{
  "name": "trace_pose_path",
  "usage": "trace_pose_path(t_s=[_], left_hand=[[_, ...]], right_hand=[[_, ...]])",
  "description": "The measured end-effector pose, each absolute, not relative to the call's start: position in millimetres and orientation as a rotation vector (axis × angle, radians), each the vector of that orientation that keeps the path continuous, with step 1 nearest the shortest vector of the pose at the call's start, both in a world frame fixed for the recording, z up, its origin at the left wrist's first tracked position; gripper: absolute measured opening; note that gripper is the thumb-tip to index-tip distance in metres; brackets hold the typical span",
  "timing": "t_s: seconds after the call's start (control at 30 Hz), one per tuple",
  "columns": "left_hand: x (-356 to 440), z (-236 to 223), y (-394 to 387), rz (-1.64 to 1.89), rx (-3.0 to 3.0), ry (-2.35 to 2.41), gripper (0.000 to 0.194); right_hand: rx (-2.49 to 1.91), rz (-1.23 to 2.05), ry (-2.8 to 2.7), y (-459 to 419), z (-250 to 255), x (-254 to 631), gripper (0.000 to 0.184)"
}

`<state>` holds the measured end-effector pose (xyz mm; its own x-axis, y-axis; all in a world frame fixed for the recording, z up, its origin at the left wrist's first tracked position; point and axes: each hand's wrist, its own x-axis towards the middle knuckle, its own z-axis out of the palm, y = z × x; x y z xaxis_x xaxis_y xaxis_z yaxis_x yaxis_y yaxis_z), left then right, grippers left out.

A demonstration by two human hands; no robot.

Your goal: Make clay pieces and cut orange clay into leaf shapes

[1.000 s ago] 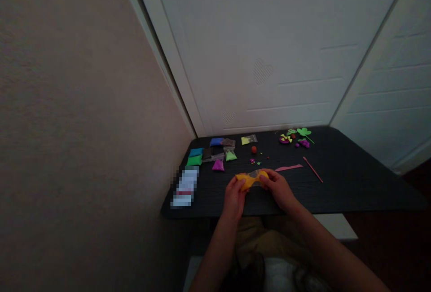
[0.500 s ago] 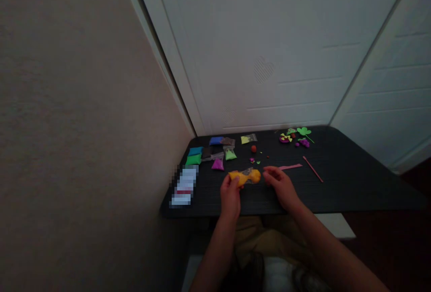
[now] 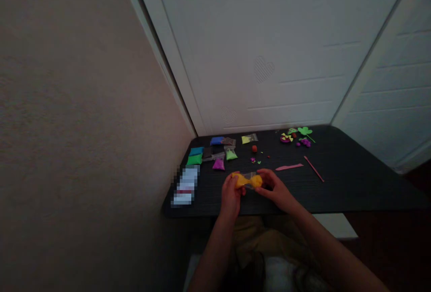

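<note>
My left hand point(image 3: 230, 196) is closed around one end of a clear plastic bag point(image 3: 249, 176) of orange-yellow modelling clay, held above the front of the dark table. At the bag's right end a lump of the same clay point(image 3: 256, 181) bulges out and is joined to the rest by a narrower neck. The thumb and fingers of my right hand point(image 3: 279, 194) pinch this lump from the right. Just beyond my hands lie a red clay ball point(image 3: 254, 148), a small purple clay piece point(image 3: 252, 160) and tiny green bits point(image 3: 259, 162).
Bags of blue point(image 3: 217, 140), green point(image 3: 194, 159), purple point(image 3: 218, 164) and yellow clay point(image 3: 247, 139) lie left and back. A pink modelling knife point(image 3: 289, 166) and pink stick point(image 3: 314, 169) are at right. Finished-looking clay shapes, including a green clover point(image 3: 305, 131), sit at the back right near the white wall panel.
My right hand has moved left onto the clay lump and closed on it; before, it was just apart from it. The pink knife now shows fully. My left hand keeps its hold.
</note>
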<state>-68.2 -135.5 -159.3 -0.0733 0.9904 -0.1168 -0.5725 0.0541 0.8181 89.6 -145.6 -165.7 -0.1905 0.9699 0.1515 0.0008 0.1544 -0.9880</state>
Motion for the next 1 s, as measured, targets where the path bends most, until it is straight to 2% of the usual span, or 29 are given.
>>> trace_pose_path(t_s=[0.1,0.4,0.53,0.73,1.0], left_hand=[[-69.1,-159.3,-134.9,1.429,0.645,0.866,0.03],[-72.7,-156.5,-135.0,1.26,0.674,0.859,0.039],[-73.1,-157.6,-135.0,1.271,0.674,0.864,0.036],[-71.1,-159.3,-134.6,1.289,0.696,0.862,0.031],[-70.1,-157.7,-135.3,1.274,0.704,0.858,0.033]], right_hand=[[-0.99,1.25,-1.439,-145.1,-166.6,90.5,0.043],[-0.971,1.258,-1.433,-145.3,-166.4,89.8,0.033],[-0.997,1.248,-1.497,-145.9,-164.8,89.8,0.035],[-1.078,1.206,-1.571,-144.7,-164.3,89.6,0.048],[-1.076,1.239,-1.607,-143.6,-161.0,91.8,0.036]])
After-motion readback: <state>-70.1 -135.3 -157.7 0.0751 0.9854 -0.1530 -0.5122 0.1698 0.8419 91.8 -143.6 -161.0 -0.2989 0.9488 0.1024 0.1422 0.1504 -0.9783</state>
